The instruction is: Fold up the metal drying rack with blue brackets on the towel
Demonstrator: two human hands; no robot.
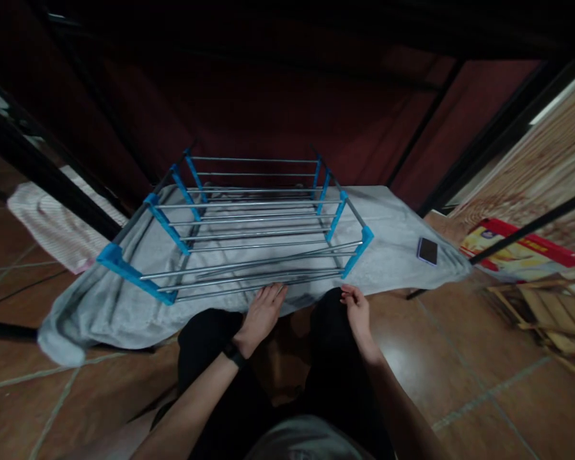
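Observation:
A rack of metal rods with blue plastic joints (263,220) lies on a grey cloth (388,223). Some rods at its near side run at a slant and cross. My left hand (263,313), with a dark band on the wrist, rests at the cloth's near edge just below the rods, palm down, its fingers lying flat. Beside the rack's near right corner is my right hand (357,310), above my knee, with its fingers curled and close together. Whether anything small is between those fingers cannot be made out.
A phone (427,251) lies on the cloth at the right. Dark metal bars (531,227) stand on both sides. A red and yellow box (522,249) and wooden slats (556,313) are at the right; a striped cloth (62,217) is at the left.

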